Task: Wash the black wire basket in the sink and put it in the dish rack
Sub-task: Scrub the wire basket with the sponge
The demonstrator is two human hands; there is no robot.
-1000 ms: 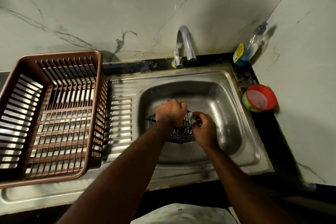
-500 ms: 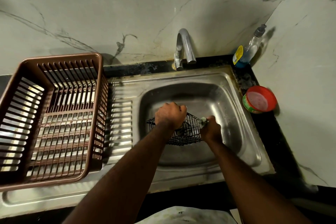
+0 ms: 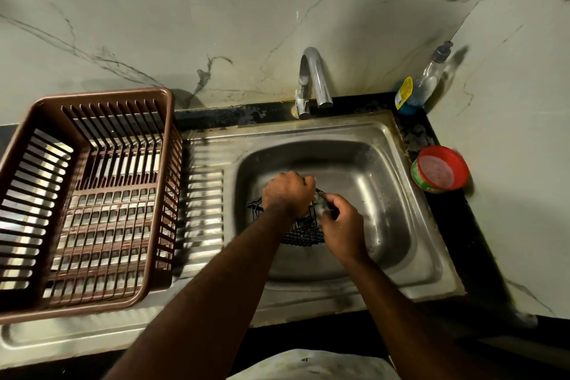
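Note:
The black wire basket (image 3: 303, 233) lies low in the steel sink (image 3: 394, 194), mostly hidden by my hands. My left hand (image 3: 288, 193) is closed over its upper rim. Against the basket's right side, my right hand (image 3: 340, 230) presses a small greenish scrub pad (image 3: 320, 205) held in its fingers. The brown plastic dish rack (image 3: 92, 194) stands on the drainboard to the left, with nothing in it.
A chrome tap (image 3: 313, 80) stands behind the sink, with no water visible. A clear soap bottle (image 3: 425, 83) stands in the back right corner. A red tub of dish paste (image 3: 439, 168) sits on the black counter right of the sink. Marble walls close in at the back and right.
My right hand with the scrub pad slid out to the basket's right end and has come back left against its side. My left hand stays on the rim.

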